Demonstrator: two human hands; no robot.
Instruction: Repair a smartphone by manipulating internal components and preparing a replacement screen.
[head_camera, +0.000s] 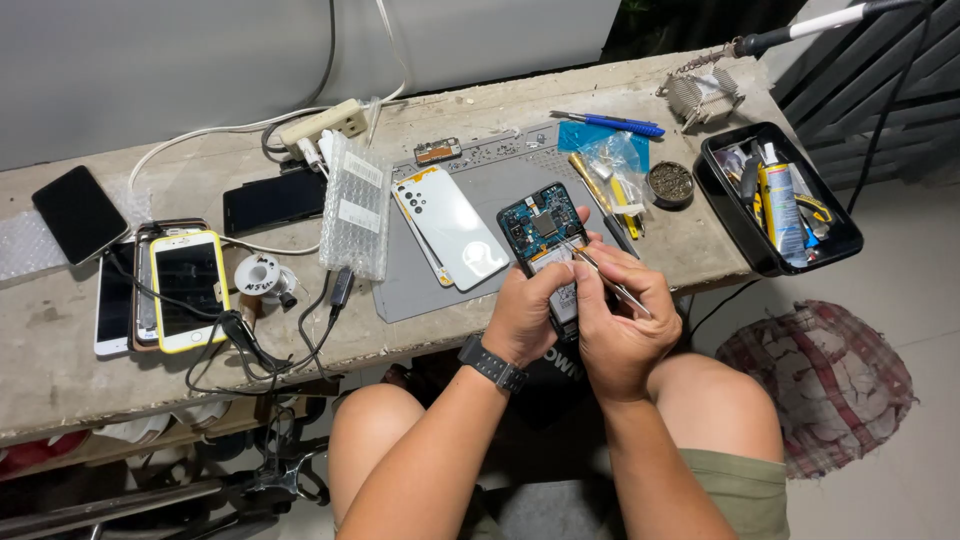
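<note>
A dusty grey bench (60, 370) stands by a pale wall, with phones (185, 290), wires and a black tool tray (775, 262) on it. The left hand (525, 315) wraps tight around an open phone (543, 228). The right hand (620, 320) pinches thin tweezers (605, 280) shut over it.

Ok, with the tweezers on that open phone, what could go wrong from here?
1. The tweezers in the right hand rest on the bare board; a slip might scratch a part.
2. The left hand holds the phone out past the table edge, over the lap; a loosened grip could drop it.
</note>
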